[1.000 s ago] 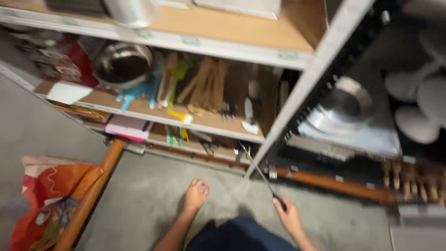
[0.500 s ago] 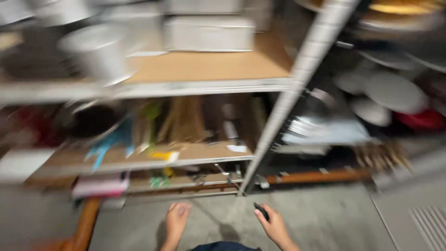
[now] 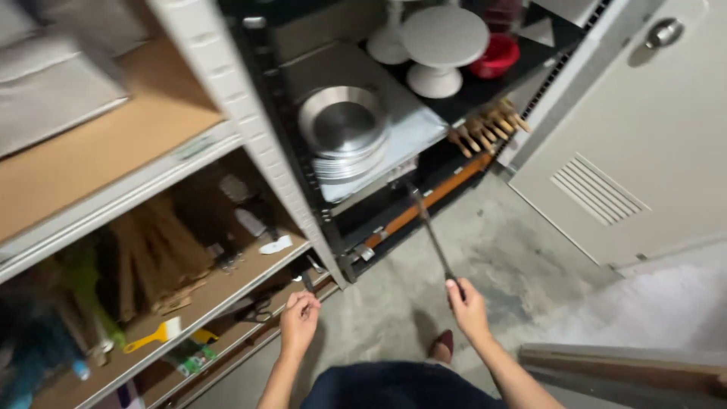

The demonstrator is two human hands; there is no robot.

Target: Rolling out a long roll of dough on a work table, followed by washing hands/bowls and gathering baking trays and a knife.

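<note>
My right hand (image 3: pixel 468 309) grips the dark handle of a long thin metal tool (image 3: pixel 429 227) whose tip reaches up toward the black shelf holding a stack of round metal pans (image 3: pixel 342 130). My left hand (image 3: pixel 300 320) hangs near the front of the low wooden shelf (image 3: pixel 227 291), fingers pinched together on something small that I cannot make out. Below me I see dark shorts and one foot on the grey concrete floor.
A pale metal upright (image 3: pixel 250 129) divides the wooden shelving from the black rack. White cake stands (image 3: pixel 443 42) and a red bowl (image 3: pixel 496 57) sit on the rack. Brushes and a yellow-handled tool (image 3: pixel 155 335) lie on the low shelf. A white louvred door (image 3: pixel 644 151) is at right.
My view has swung right and tilted, bringing the door and cake stands into sight. My right hand has lifted the long tool toward the pan shelf; my left hand sits closer to the low shelf.
</note>
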